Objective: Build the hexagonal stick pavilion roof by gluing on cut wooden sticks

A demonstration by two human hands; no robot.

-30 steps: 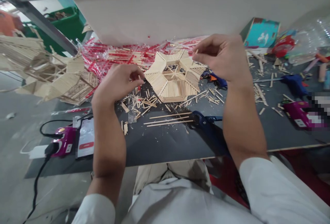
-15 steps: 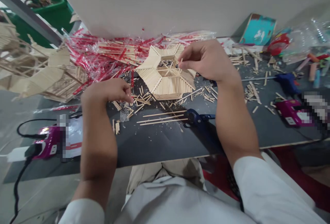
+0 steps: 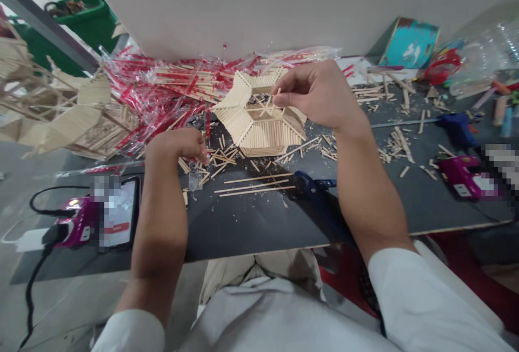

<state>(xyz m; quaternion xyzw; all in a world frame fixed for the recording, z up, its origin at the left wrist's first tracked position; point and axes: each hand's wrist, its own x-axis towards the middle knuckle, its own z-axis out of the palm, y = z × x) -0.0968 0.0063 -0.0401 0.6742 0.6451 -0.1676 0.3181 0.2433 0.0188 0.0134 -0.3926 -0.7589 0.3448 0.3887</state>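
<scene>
A six-sided roof-like model made of thin wooden sticks (image 3: 268, 133) lies at the middle of the table, with spokes crossing its open centre. Above the model's right side, my right hand (image 3: 314, 95) is closed in a pinch on a short wooden stick (image 3: 278, 92). My left hand (image 3: 184, 144) hovers left of the model, over loose cut sticks (image 3: 222, 158). Its fingers are curled together, and whatever they may hold is hidden. Several long sticks (image 3: 255, 185) lie parallel in front of the model, beside a dark blue hand tool (image 3: 310, 187).
Plastic-wrapped sticks (image 3: 162, 90) are heaped behind. A larger stick structure (image 3: 60, 108) stands at left. Close to my left forearm are a phone (image 3: 121, 214) and a purple power socket (image 3: 77, 222). A blue glue gun (image 3: 458, 127) and another purple socket (image 3: 460, 176) sit at right.
My right hand has moved slightly left over the model's centre with the stick in its pinch. My left hand has shifted a little to the right and down, still curled.
</scene>
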